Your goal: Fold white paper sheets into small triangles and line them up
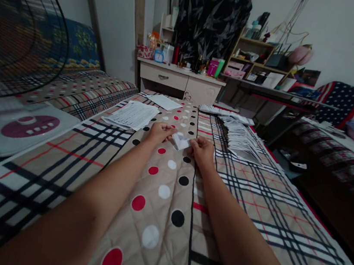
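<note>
Between my hands is a small folded sheet of white paper (181, 142), held just over the dotted strip of the bedspread (167, 209). My left hand (161, 133) pinches its left edge, and my right hand (202, 150) grips its right edge between thumb and fingers. Beyond my left hand lies a stack of printed sheets (133, 115), with a blank-looking white sheet (164, 102) farther back. To the right of my right hand, a row of folded papers (241, 136) fans out on the checked cloth.
A large fan (24, 30) stands close on the left, over its white base (17, 129). At the back is a white dresser (171, 77) with bottles and boxes on top. A desk with shelves (254, 66) and a second bed (342, 141) are on the right.
</note>
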